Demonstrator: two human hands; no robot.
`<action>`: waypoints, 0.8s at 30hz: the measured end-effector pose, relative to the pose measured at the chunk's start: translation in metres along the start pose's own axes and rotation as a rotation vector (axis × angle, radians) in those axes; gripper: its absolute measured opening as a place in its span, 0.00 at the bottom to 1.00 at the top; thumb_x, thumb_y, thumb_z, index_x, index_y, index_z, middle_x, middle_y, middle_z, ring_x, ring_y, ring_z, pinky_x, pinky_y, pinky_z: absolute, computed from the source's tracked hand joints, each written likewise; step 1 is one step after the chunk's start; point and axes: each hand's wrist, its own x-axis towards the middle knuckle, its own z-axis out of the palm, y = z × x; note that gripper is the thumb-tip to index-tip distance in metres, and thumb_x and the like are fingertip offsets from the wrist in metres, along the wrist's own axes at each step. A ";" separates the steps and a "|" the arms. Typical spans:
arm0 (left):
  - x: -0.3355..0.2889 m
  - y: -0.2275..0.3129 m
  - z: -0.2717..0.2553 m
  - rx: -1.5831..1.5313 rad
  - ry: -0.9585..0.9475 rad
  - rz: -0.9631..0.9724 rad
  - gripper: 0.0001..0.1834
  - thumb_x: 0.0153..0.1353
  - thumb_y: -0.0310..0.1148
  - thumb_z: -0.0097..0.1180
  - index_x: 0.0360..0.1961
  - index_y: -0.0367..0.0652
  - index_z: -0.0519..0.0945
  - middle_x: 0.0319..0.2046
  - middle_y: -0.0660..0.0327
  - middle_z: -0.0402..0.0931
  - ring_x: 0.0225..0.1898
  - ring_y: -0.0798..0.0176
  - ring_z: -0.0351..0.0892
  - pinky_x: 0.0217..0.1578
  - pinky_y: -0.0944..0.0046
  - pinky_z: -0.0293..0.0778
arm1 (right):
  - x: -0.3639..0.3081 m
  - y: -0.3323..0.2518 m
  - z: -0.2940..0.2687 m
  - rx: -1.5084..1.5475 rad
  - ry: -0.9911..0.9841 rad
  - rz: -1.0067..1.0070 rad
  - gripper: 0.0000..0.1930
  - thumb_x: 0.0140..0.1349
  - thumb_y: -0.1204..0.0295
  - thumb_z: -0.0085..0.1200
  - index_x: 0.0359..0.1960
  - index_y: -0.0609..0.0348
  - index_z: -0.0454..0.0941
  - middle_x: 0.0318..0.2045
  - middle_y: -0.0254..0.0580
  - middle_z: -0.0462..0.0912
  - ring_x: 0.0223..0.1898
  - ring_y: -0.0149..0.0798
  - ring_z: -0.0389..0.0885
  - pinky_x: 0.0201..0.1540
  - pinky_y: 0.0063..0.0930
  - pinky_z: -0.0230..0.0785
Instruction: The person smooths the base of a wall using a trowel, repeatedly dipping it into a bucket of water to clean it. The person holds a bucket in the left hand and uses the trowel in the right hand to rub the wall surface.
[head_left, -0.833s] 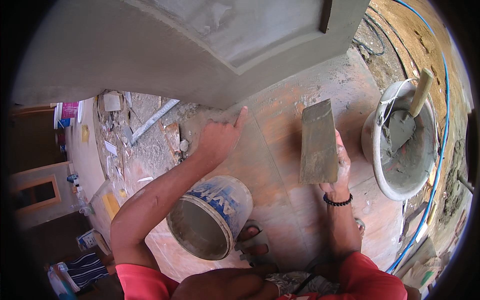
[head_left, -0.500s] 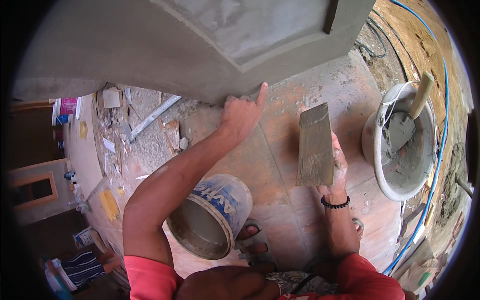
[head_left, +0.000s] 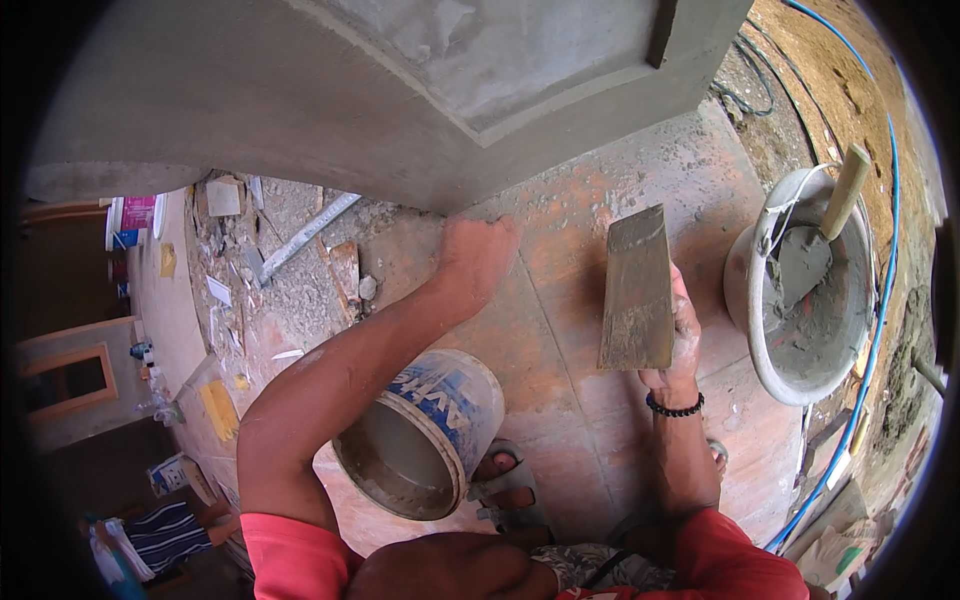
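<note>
My right hand (head_left: 683, 335) grips a wooden plastering float (head_left: 637, 290) from behind. Its long flat board stands nearly upright, with grey mortar smears on the face. My left hand (head_left: 480, 255) is low in front of the plastered wall (head_left: 380, 150), by its bottom edge. Its fingers bend away out of sight, and whether they touch the wall I cannot tell. Below my left forearm, a tilted plastic bucket (head_left: 480, 395) holds greyish water. To the right stands a pale tub (head_left: 742, 280) with wet grey mortar (head_left: 830, 325) and a wooden-handled tool (head_left: 846, 192).
Rubble and a metal strip (head_left: 310, 237) lie on the left of the tiled floor (head_left: 550, 370). A blue hose (head_left: 888, 270) curves along the right, beyond the tub. My sandalled feet (head_left: 497, 465) are beside the bucket. Another person in striped clothing (head_left: 168, 533) is at lower left.
My left hand has drawn slightly down from the wall, and its pointing index finger has gone from sight. The float in my right hand has shifted a little to the right.
</note>
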 end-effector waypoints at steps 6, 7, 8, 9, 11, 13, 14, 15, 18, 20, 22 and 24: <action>-0.025 -0.010 -0.006 0.036 -0.002 0.079 0.35 0.55 0.27 0.54 0.67 0.36 0.63 0.22 0.54 0.81 0.25 0.55 0.84 0.28 0.56 0.77 | 0.000 0.005 -0.007 0.011 -0.010 0.020 0.32 0.61 0.71 0.46 0.68 0.66 0.58 0.60 0.47 0.71 0.57 0.38 0.74 0.60 0.32 0.68; -0.022 -0.011 -0.005 0.037 0.019 0.073 0.37 0.55 0.27 0.54 0.68 0.36 0.60 0.22 0.54 0.81 0.24 0.55 0.83 0.27 0.56 0.76 | 0.000 0.006 -0.008 0.006 -0.010 0.018 0.32 0.61 0.71 0.47 0.68 0.66 0.57 0.60 0.47 0.71 0.57 0.38 0.74 0.60 0.32 0.68; -0.019 -0.013 -0.003 0.040 0.031 0.059 0.40 0.55 0.26 0.54 0.70 0.37 0.57 0.22 0.54 0.81 0.23 0.56 0.83 0.27 0.57 0.76 | 0.000 0.008 -0.007 0.005 -0.012 0.027 0.32 0.61 0.71 0.47 0.68 0.66 0.57 0.60 0.47 0.71 0.57 0.38 0.74 0.60 0.32 0.68; -0.016 -0.014 -0.001 0.041 0.044 0.047 0.42 0.55 0.26 0.54 0.72 0.37 0.53 0.22 0.54 0.81 0.23 0.56 0.82 0.26 0.57 0.75 | -0.001 0.011 -0.006 -0.008 -0.016 0.029 0.30 0.63 0.69 0.47 0.67 0.64 0.58 0.59 0.46 0.71 0.57 0.39 0.74 0.59 0.33 0.69; -0.010 -0.016 0.001 0.070 0.031 0.040 0.43 0.55 0.26 0.54 0.73 0.37 0.52 0.22 0.54 0.81 0.22 0.57 0.82 0.25 0.57 0.75 | -0.002 0.014 -0.002 -0.034 -0.019 0.027 0.27 0.66 0.66 0.46 0.66 0.60 0.60 0.57 0.45 0.73 0.55 0.40 0.75 0.57 0.36 0.72; -0.007 -0.017 0.000 0.089 0.049 0.034 0.43 0.55 0.26 0.54 0.73 0.37 0.52 0.22 0.55 0.81 0.21 0.58 0.81 0.24 0.57 0.74 | -0.004 0.014 0.004 -0.031 -0.018 0.034 0.27 0.65 0.66 0.46 0.65 0.60 0.60 0.57 0.45 0.72 0.55 0.40 0.75 0.57 0.36 0.72; -0.003 -0.016 0.001 0.091 0.076 0.032 0.43 0.55 0.26 0.54 0.73 0.38 0.52 0.22 0.55 0.81 0.21 0.59 0.81 0.24 0.57 0.74 | -0.004 0.013 0.006 -0.032 -0.014 0.032 0.27 0.65 0.66 0.46 0.65 0.60 0.60 0.57 0.45 0.72 0.55 0.40 0.75 0.57 0.36 0.71; -0.001 -0.015 0.003 0.093 0.103 0.030 0.43 0.55 0.26 0.55 0.73 0.38 0.53 0.22 0.56 0.80 0.21 0.59 0.81 0.24 0.58 0.74 | -0.004 0.013 0.006 -0.039 -0.008 0.030 0.27 0.65 0.66 0.46 0.65 0.60 0.60 0.57 0.45 0.72 0.55 0.40 0.75 0.57 0.36 0.71; 0.002 -0.015 0.006 0.160 0.145 0.016 0.41 0.56 0.27 0.55 0.72 0.38 0.55 0.21 0.57 0.80 0.20 0.61 0.80 0.23 0.58 0.73 | -0.004 0.012 0.004 -0.044 -0.001 0.030 0.28 0.64 0.68 0.46 0.66 0.62 0.59 0.58 0.46 0.72 0.56 0.39 0.74 0.58 0.34 0.71; 0.003 -0.016 0.006 0.164 0.145 0.022 0.40 0.56 0.28 0.54 0.72 0.38 0.56 0.21 0.58 0.80 0.20 0.61 0.80 0.23 0.58 0.73 | -0.004 0.010 0.002 -0.031 -0.005 0.029 0.31 0.63 0.71 0.46 0.68 0.66 0.57 0.61 0.47 0.70 0.58 0.38 0.74 0.59 0.32 0.70; 0.005 -0.015 0.005 0.158 0.161 0.026 0.39 0.57 0.28 0.54 0.71 0.38 0.57 0.21 0.58 0.79 0.20 0.62 0.79 0.23 0.58 0.73 | -0.003 0.008 0.000 -0.021 -0.011 0.025 0.31 0.63 0.71 0.45 0.68 0.66 0.57 0.61 0.47 0.70 0.57 0.38 0.74 0.59 0.32 0.70; 0.004 -0.016 0.006 0.146 0.187 0.023 0.38 0.57 0.28 0.54 0.71 0.38 0.59 0.21 0.59 0.79 0.19 0.62 0.79 0.23 0.58 0.73 | -0.002 0.009 -0.001 -0.018 -0.017 0.030 0.31 0.63 0.71 0.45 0.68 0.65 0.57 0.60 0.47 0.71 0.57 0.38 0.74 0.59 0.32 0.70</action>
